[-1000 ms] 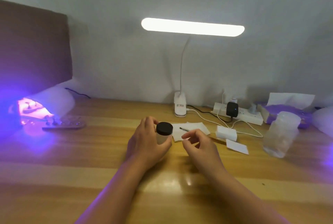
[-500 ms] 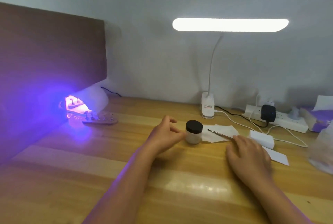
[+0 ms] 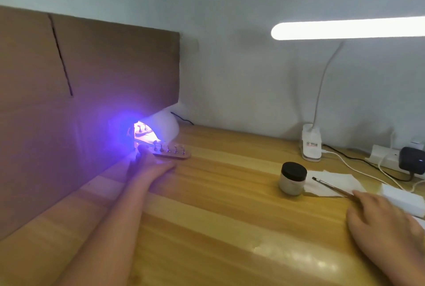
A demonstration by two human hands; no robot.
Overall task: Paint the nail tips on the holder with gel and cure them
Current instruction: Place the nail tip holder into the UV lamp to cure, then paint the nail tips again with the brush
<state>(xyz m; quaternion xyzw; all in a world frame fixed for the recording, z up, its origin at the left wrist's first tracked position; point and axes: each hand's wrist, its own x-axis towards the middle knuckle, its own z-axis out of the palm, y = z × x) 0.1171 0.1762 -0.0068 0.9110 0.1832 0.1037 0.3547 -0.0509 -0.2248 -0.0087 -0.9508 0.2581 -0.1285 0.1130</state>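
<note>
A wooden counter (image 3: 218, 205) runs under a cardboard panel (image 3: 87, 101) that stands to the far side of the left hand (image 3: 150, 162). A lit desk lamp (image 3: 345, 30) hangs above and beyond the right hand (image 3: 386, 223). The white curing lamp (image 3: 164, 125) glows violet just beyond the left hand, with a second holder partly visible inside it. The wooden nail-tip holder (image 3: 172, 154) lies on the counter touching the left hand's fingertips, its long axis running from the lamp's mouth toward the right hand; its small pegs stand upright. The left hand reaches flat to the holder's near end; whether it grips is unclear. The right hand rests open, palm down. A black-lidded gel jar (image 3: 292, 181) stands left of it, beside a brush (image 3: 331, 186) lying on white paper (image 3: 331, 180), bristles toward the jar.
</note>
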